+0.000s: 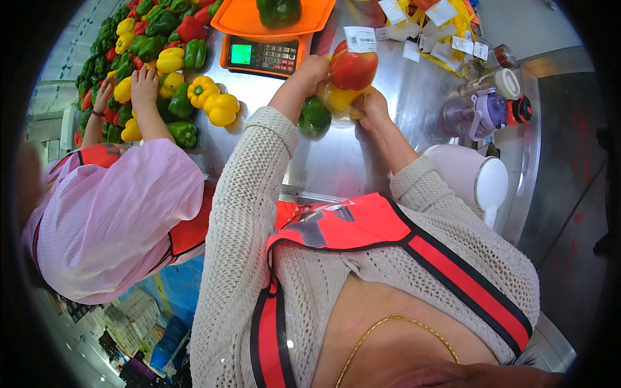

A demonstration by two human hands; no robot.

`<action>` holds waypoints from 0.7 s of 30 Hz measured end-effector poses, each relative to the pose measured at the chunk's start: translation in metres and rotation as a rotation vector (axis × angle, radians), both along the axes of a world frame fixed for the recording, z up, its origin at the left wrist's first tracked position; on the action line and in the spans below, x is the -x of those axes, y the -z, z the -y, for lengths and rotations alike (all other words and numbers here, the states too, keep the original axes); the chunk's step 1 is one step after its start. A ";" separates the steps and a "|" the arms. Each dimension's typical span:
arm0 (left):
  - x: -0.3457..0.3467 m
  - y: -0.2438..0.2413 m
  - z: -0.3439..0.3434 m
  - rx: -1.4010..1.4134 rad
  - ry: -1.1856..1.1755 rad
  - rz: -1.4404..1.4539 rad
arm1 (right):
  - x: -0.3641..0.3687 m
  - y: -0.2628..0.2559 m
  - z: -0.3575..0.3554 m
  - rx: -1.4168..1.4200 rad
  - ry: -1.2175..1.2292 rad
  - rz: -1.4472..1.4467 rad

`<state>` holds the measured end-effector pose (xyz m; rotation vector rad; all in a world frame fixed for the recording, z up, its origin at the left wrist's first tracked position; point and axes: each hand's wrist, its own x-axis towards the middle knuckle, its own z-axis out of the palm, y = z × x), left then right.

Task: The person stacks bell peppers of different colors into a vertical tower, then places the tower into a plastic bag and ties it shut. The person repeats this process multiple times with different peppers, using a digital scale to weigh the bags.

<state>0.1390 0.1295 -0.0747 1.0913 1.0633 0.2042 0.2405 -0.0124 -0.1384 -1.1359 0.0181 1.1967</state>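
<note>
Between my two hands is a clear plastic bag of bell peppers, with a red bell pepper (353,68) above a yellow bell pepper (338,98). A white printed label (360,39) is at the bag's upper end. My left hand (315,72) grips the bag's left side, and my right hand (372,107) pinches its lower right. A green bell pepper (314,116) lies just below my left hand, against the bag; whether it is inside cannot be told. Ahead stands an orange digital scale (264,52) with a green bell pepper (279,10) on its pan.
A pile of red, yellow and green bell peppers (155,29) covers the steel table's (335,165) left side. A co-worker's hands (144,87) reach into it. To the right are yellow strips with white tags (439,34), a purple-lidded bottle (485,114), other containers and a pale kettle-like vessel (456,169).
</note>
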 end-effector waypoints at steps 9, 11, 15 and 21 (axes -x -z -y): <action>0.023 -0.061 -0.011 -0.402 -0.013 0.290 | 0.009 -0.109 -0.005 -0.180 -0.056 0.252; 0.038 -0.079 -0.007 -0.457 -0.019 0.307 | 0.017 -0.125 -0.004 -0.277 -0.106 0.221; 0.072 -0.109 0.029 -0.214 -0.291 0.393 | 0.036 -0.127 -0.003 -0.291 -0.234 0.219; 0.112 -0.082 0.049 -0.056 -0.408 0.332 | 0.068 -0.101 0.001 -0.170 -0.305 0.285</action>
